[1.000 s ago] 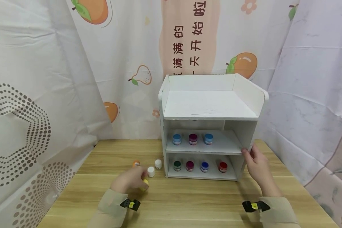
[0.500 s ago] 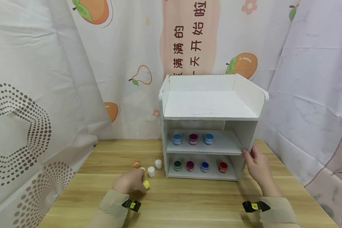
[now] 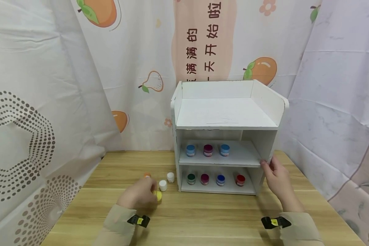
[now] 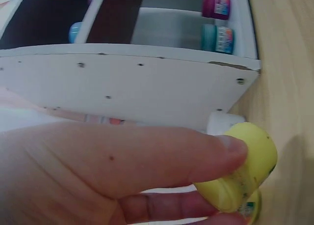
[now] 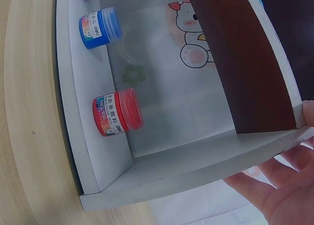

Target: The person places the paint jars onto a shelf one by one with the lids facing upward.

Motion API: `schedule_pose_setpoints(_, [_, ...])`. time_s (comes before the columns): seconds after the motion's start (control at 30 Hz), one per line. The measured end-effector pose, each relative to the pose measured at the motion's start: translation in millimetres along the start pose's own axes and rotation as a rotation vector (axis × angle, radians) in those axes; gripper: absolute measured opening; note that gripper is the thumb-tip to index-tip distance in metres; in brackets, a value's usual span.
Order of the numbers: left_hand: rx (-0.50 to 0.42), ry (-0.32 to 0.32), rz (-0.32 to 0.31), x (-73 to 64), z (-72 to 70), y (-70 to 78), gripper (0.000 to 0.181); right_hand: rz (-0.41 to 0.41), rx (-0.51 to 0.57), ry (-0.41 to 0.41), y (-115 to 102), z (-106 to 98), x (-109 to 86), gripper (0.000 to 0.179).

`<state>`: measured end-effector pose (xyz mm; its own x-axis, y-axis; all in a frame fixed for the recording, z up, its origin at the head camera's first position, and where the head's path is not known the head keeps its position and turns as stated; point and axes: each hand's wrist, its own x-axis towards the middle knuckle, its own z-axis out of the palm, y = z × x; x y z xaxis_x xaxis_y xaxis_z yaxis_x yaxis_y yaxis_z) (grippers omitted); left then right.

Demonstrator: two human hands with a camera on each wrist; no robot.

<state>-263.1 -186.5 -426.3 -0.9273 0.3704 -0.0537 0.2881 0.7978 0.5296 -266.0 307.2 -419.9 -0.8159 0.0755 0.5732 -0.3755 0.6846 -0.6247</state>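
Observation:
My left hand [image 3: 137, 194] pinches a yellow paint jar [image 4: 257, 151] between thumb and fingers, left of the shelf. The jar is tilted in the left wrist view, and part of another yellow jar [image 4: 254, 205] shows behind it. Two white jars [image 3: 162, 185] and an orange jar [image 3: 147, 175], partly hidden by the hand, are on the table close by. My right hand [image 3: 278, 179] grips the right side panel of the white shelf [image 3: 224, 112], thumb at the front edge and fingers round the outside.
Light blue and purple jars [image 3: 207, 150] stand on the middle shelf board. Below them a green, a purple, a blue and a red jar [image 3: 240, 180] stand in a row. A patterned curtain [image 3: 141, 44] hangs behind the wooden table [image 3: 203, 218].
A second, more distant yellow jar showed past the left hand half a second ago; now one yellow jar shows at its fingertips. The hand has shifted slightly. The right hand keeps its place.

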Motion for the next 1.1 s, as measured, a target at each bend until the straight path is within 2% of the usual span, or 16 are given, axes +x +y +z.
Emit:
schedule_pose_setpoints(0.3, [0.075, 0.089, 0.125, 1.9, -14.0, 3.7, 0.021, -0.006, -0.009, 0.011, 0, 1, 0.5, 0.040])
schedule_pose_setpoints(0.43, [0.120, 0.107, 0.202, 6.3, -11.4, 3.6, 0.020, 0.000, -0.011, 0.008, 0, 1, -0.1, 0.040])
schedule_pose_setpoints(0.53, [0.139, 0.099, 0.229, 8.7, -5.9, 3.7, 0.021, 0.004, -0.009, 0.003, -1, 0, -0.3, 0.040])
schedule_pose_setpoints(0.8, [0.106, 0.059, 0.165, 10.9, 7.7, 7.0, 0.028, 0.001, -0.010, 0.002, -2, 1, -0.1, 0.041])
schedule_pose_setpoints(0.97, [0.103, 0.008, 0.163, 13.5, 13.1, 8.9, 0.022, 0.004, -0.006, -0.001, -2, 1, -0.3, 0.042])
schedule_pose_setpoints(1.1, [0.140, -0.017, 0.159, 15.2, 17.2, 8.2, 0.022, 0.007, 0.000, -0.004, -1, 1, -0.7, 0.043])
